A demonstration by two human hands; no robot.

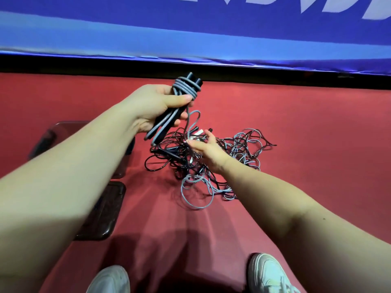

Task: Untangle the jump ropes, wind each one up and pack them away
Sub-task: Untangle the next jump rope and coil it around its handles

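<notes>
My left hand [156, 108] grips a wound jump rope bundle [186, 88]: grey cord wrapped several times round two black handles, held up above the floor. A loose grey strand [191, 123] hangs from the bundle down towards the pile. On the red floor lies a tangled heap of black and grey-blue jump ropes [243, 149], with a few black and white handle ends showing. My right hand [204, 148] reaches into the heap with its fingers stretched out, touching the cords near the hanging strand. Whether it holds any cord I cannot make out.
A dark brown plastic box [103, 210] lies on the floor at the left, partly hidden by my left forearm. A blue banner wall [211, 32] with a black base strip closes the far side. My two white shoes [268, 273] stand at the bottom edge.
</notes>
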